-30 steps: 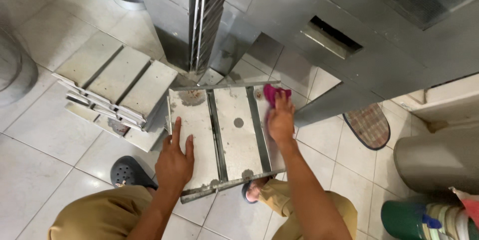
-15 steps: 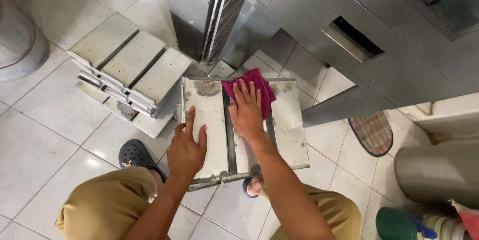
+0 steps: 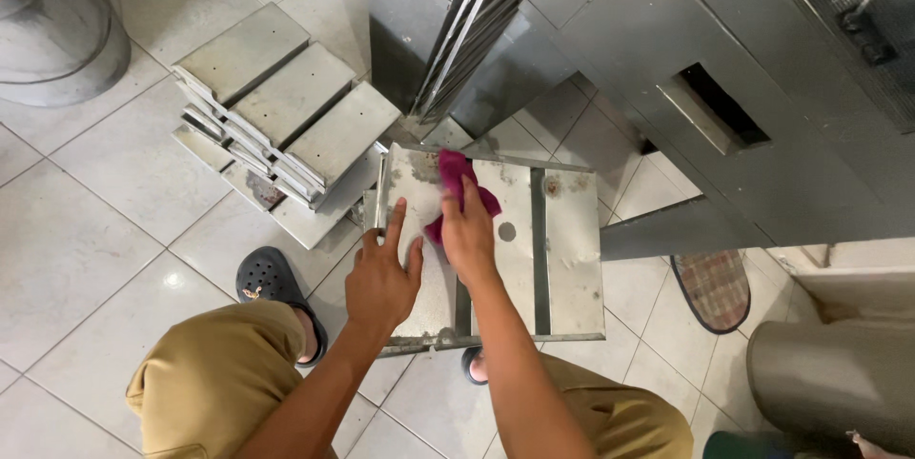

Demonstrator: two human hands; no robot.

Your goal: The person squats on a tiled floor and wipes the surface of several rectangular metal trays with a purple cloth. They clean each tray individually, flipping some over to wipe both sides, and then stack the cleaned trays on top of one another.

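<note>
Metal tray (image 3: 562,259) lies flat on the tiled floor (image 3: 105,192) in front of the crouching person, long side running away from them, two raised strips splitting it into three panels; small round hole near the middle, brownish spots near the far right corner, smeary residue on the left panel. Magenta cloth (image 3: 459,184) sits on the far part of the left-centre area, bunched, not spread. Right hand (image 3: 469,235) presses down on the cloth's near edge, fingers curled over it, gripping and pushing it. Left hand (image 3: 383,278) is open, fingers splayed, palm flat on the tray's near left panel, holding nothing, pinning the tray. My read: this is a wiping stroke, and it goes best with the cloth opened flatter so more fabric touches metal, strokes running along the strips rather than across, and extra passes into the channel edges where grime would collect. Left hand probably wants to stay put as the brace; thin sheet on smooth tile looks prone to sliding. Far right corner spots look untouched. Just left of the tray, a stack of similar trays (image 3: 281,121), touching or nearly so. Beyond, a stainless cabinet (image 3: 667,30) with a slot opening, a slatted rack (image 3: 477,30) leaning on it. Black clog (image 3: 272,278) by the left knee, a patterned slipper (image 3: 713,289) to the right.
</note>
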